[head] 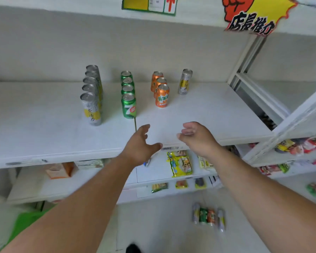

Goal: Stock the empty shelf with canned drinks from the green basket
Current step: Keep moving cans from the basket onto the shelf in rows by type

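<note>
Both hands empty: left hand [140, 143] and right hand [195, 137] hover over the shelf [208, 114] front edge, fingers loosely spread. Remaining cans [208, 215] lie on the floor below and behind the fingertips, nearer the right hand. Green basket [26, 221] sits low, leftward.

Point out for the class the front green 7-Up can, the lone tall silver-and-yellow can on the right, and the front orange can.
Front green 7-Up can [128, 108]: head view, on its printed side.
Lone tall silver-and-yellow can [184, 83]: head view, mid-body label.
Front orange can [162, 99]: head view, on its front label.
</note>
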Demonstrator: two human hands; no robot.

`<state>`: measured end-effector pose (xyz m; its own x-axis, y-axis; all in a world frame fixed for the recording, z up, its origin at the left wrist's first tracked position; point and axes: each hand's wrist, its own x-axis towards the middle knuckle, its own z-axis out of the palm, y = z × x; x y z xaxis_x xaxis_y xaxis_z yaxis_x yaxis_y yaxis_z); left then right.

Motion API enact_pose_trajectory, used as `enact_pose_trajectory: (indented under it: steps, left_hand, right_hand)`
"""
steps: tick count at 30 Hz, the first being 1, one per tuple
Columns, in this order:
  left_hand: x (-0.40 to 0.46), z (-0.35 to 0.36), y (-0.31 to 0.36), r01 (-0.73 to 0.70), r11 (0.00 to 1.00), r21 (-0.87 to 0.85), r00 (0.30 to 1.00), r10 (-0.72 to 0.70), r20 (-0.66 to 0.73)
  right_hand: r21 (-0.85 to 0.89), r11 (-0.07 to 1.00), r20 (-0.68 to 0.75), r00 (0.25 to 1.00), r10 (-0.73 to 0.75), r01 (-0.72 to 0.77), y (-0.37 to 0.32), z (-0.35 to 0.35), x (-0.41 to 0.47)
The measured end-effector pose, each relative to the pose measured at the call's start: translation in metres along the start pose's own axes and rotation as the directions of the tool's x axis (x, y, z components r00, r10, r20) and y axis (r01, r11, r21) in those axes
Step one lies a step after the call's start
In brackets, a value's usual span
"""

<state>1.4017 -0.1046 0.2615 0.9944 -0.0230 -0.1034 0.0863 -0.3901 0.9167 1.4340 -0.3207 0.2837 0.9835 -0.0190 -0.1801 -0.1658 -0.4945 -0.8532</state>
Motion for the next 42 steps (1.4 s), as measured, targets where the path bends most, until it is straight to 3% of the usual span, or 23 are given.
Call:
enact_pose_trajectory:
  steps: [4,9,18,30,39,42]
  left_hand:
    - [-0.046,-0.009,-0.022,0.071,0.997,-0.037,0.996,-0.073,-0.05]
    - [-0.114,-0.01,-0.064,0.183,0.982,0.051,0.978,-0.176,-0.109]
    - [-0.258,-0.042,-0.175,0.498,0.858,0.126,0.865,-0.481,-0.145]
    - [-0.353,-0.164,-0.315,0.698,0.715,-0.031,0.701,-0.691,-0.176]
    - [-0.354,-0.236,-0.382,0.762,0.646,-0.041,0.629,-0.755,-0.185]
    - [-0.342,-0.243,-0.391,0.78,0.625,-0.025,0.611,-0.77,-0.182]
  right_hand:
    - [-0.007,1.0,0.037,0.999,-0.01,0.01,0.015,0.016,-0.032]
    - [-0.009,1.0,0.123,0.992,0.008,-0.007,0.051,0.038,-0.088]
    - [-0.136,0.97,0.198,0.953,0.228,-0.204,0.121,0.085,-0.18]
    - [-0.285,0.928,0.368,0.867,0.337,-0.24,0.092,0.285,-0.213]
    - [-0.346,0.897,0.473,0.774,0.42,-0.275,0.067,0.41,-0.222]
    - [-0.392,0.897,0.504,0.767,0.396,-0.205,0.065,0.436,-0.205]
